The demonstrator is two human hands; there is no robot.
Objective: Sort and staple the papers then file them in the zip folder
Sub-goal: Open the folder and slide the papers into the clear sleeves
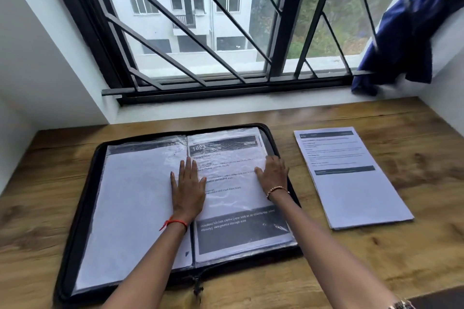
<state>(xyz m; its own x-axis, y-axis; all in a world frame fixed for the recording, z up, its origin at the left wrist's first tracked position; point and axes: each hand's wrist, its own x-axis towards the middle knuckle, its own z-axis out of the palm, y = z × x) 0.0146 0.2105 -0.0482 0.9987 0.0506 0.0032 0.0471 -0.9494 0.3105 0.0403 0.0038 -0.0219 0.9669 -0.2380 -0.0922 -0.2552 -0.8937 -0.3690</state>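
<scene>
A black zip folder lies open on the wooden table, with clear plastic sleeves holding printed papers on both sides. My left hand lies flat with straight fingers across the folder's centre fold. My right hand rests on the right sleeve, over a printed sheet with dark header and footer bands; its fingers bend slightly at the sleeve's upper right part. A separate stack of papers lies on the table to the right of the folder. No stapler is in view.
The wooden table runs to a white sill under a barred window. A blue cloth hangs over the ledge at the far right. White walls close in on the left and right.
</scene>
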